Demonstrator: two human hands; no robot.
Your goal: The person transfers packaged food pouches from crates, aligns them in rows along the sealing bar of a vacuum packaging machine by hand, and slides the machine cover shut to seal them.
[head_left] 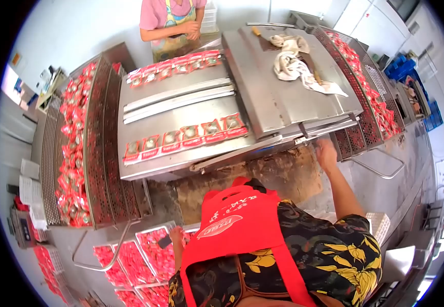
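Note:
A steel vacuum-sealing machine [181, 115] stands in front of me, its big lid [268, 66] lying over the right half. On the bare left bed, a near row of red-and-clear packets [191, 133] and a far row of packets [176, 67] lie along the edges, with metal bars between them. My right hand [325, 153] is just below the lid's near right corner, by the handle bar [329, 133]; its fingers are blurred. Low at my left side, my left hand [176, 235] is beside crates of red packets [155, 250]; its fingers are too small to make out.
Perforated metal carts filled with packets flank the machine, a left cart [91, 153] and a right cart [362, 87]. Cloths [296, 66] lie on the lid. A person in an apron [173, 25] stands across the machine. A curved cart handle [385, 171] juts out at right.

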